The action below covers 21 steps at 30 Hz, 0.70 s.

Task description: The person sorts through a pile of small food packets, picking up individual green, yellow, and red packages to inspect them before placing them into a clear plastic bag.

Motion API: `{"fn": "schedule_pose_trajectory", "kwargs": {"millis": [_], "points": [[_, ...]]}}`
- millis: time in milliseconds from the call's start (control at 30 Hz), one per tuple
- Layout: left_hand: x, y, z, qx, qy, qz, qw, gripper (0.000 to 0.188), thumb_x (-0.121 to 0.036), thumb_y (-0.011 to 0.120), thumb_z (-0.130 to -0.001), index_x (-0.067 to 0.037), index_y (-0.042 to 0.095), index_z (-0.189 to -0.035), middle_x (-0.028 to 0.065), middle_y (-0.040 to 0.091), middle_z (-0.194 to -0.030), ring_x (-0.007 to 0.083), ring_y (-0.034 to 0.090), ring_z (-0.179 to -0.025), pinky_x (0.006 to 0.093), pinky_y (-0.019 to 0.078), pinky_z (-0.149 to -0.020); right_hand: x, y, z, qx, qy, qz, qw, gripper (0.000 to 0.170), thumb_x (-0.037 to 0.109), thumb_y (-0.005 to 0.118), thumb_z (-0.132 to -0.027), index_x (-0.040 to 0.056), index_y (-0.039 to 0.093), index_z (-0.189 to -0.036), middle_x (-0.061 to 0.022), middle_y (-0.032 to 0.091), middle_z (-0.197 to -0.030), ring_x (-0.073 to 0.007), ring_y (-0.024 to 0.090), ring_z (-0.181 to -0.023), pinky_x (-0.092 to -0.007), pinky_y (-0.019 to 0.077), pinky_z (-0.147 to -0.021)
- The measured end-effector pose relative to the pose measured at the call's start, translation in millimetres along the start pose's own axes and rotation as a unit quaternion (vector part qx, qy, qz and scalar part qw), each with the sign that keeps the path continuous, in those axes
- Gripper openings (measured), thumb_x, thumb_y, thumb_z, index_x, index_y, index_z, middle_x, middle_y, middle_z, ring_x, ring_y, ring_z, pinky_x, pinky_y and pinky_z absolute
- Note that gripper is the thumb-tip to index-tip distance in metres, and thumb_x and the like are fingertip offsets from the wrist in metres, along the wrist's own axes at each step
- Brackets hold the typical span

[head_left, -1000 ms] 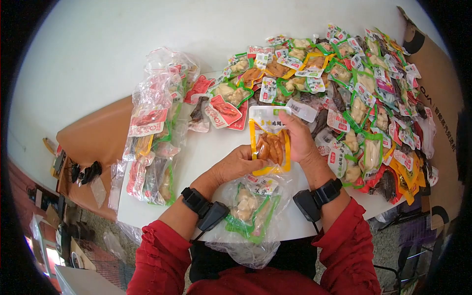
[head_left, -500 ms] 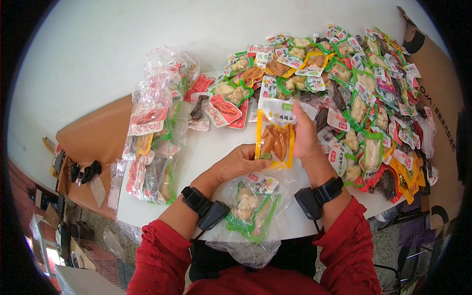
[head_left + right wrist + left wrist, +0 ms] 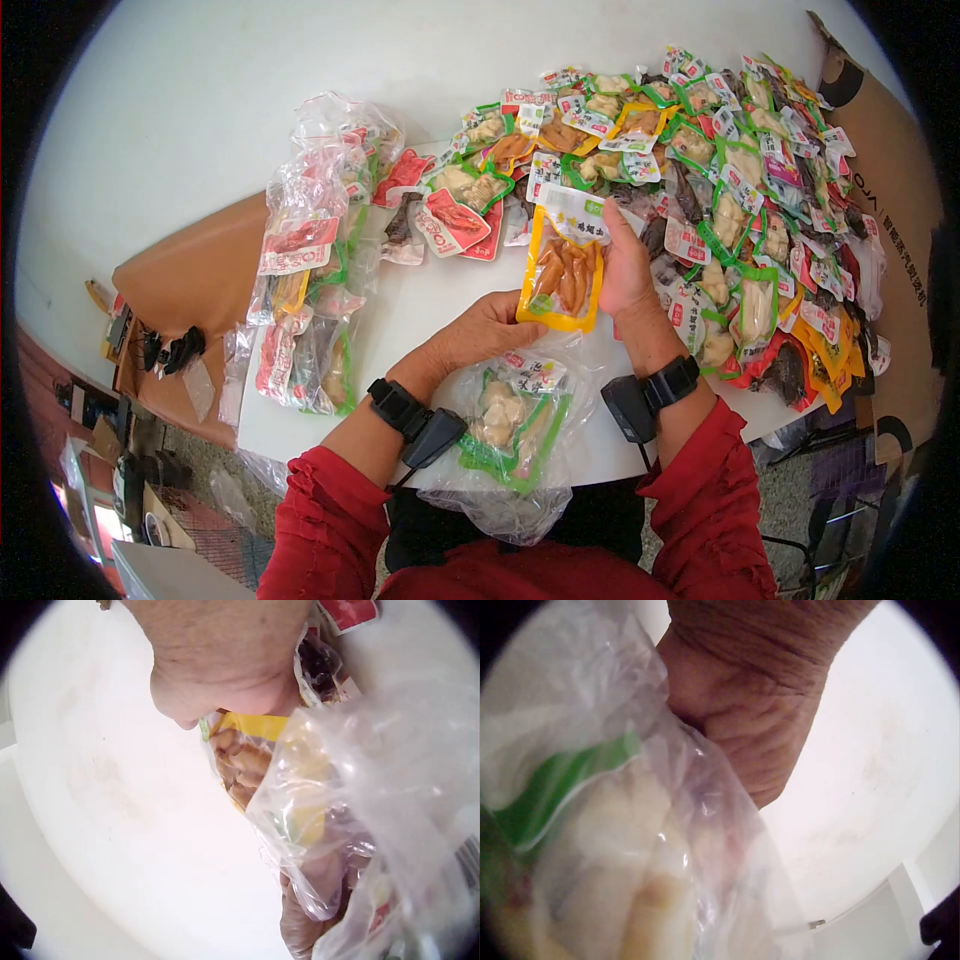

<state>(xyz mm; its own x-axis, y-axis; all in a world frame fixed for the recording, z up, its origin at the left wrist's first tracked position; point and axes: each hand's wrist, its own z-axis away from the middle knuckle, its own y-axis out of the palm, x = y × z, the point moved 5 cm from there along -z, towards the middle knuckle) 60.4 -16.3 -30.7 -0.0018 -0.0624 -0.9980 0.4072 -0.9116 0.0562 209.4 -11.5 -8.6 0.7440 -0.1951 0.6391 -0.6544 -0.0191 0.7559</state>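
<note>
In the head view, a yellow-edged food packet (image 3: 565,268) with brown pieces behind its clear window is held between both hands, over the near middle of the table. My left hand (image 3: 478,332) pinches its lower left corner. The right hand (image 3: 630,268) grips its upper right side, thumb on the front and the other fingers hidden behind. Just below lies a clear plastic bag (image 3: 572,385) holding a green-edged packet (image 3: 497,415) of pale pieces. The left wrist view shows that bag (image 3: 705,776) close beside the left hand (image 3: 739,712).
A large heap of food packets (image 3: 730,215) covers the table's right and back. Filled clear bags (image 3: 310,250) are stacked on the left, with red and white packets (image 3: 455,220) between. A cardboard box (image 3: 890,250) stands at the right, and a brown padded seat (image 3: 190,290) at the left.
The yellow-edged packet has shifted slightly right and up, and leans a little clockwise. The right thumb has slid toward its edge. The bag below has hardly moved.
</note>
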Motion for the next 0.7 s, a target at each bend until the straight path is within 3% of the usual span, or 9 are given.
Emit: {"fn": "schedule_pose_trajectory", "kwargs": {"millis": [267, 333, 433, 700], "points": [[6.6, -5.2, -1.2, -0.027, -0.034, -0.026, 0.999, 0.021, -0.025, 0.052, -0.087, -0.006, 0.055, -0.096, -0.0067, 0.054, -0.077, 0.0011, 0.046, -0.068, 0.0162, 0.0394, -0.060, -1.3, 2.6, 1.9, 0.016, 0.018, 0.001, 1.000, 0.034, 0.025, 0.048, -0.085, 0.0000, 0.050, -0.108, -0.0123, 0.059, -0.099, -0.0230, 0.059, -0.087, -0.0350, 0.0481, -0.078], [6.3, -5.0, -1.2, -0.031, -0.034, -0.031, 0.998, 0.021, -0.025, 0.052, -0.087, -0.006, 0.056, -0.097, -0.0063, 0.054, -0.078, 0.0014, 0.047, -0.068, 0.0166, 0.0396, -0.060, 1.9, 11.8, 5.6, 0.058, -0.004, 0.063, 0.996, 0.027, 0.014, 0.054, -0.081, 0.0010, 0.051, -0.105, -0.0097, 0.059, -0.093, -0.0196, 0.060, -0.083, -0.0322, 0.0498, -0.073], [5.9, -4.8, -1.4, -0.029, -0.028, -0.043, 0.998, 0.022, -0.024, 0.052, -0.087, -0.006, 0.056, -0.097, -0.0055, 0.055, -0.078, 0.0021, 0.047, -0.068, 0.0175, 0.0402, -0.061, -1.0, 11.2, 5.6, 0.020, -0.019, 0.107, 0.994, 0.027, 0.007, 0.059, -0.077, 0.0017, 0.052, -0.102, -0.0080, 0.059, -0.089, -0.0172, 0.060, -0.079, -0.0304, 0.0510, -0.069], [4.2, -2.5, -1.3, -0.020, -0.025, -0.056, 0.998, 0.023, -0.024, 0.052, -0.087, -0.005, 0.056, -0.099, -0.0041, 0.055, -0.081, 0.0032, 0.048, -0.071, 0.0188, 0.0407, -0.064, 1.5, 14.9, 9.8, 0.005, -0.019, 0.107, 0.994, 0.030, 0.003, 0.058, -0.075, 0.0006, 0.050, -0.104, -0.0098, 0.059, -0.090, -0.0197, 0.061, -0.076, -0.0322, 0.0525, -0.067]]}}
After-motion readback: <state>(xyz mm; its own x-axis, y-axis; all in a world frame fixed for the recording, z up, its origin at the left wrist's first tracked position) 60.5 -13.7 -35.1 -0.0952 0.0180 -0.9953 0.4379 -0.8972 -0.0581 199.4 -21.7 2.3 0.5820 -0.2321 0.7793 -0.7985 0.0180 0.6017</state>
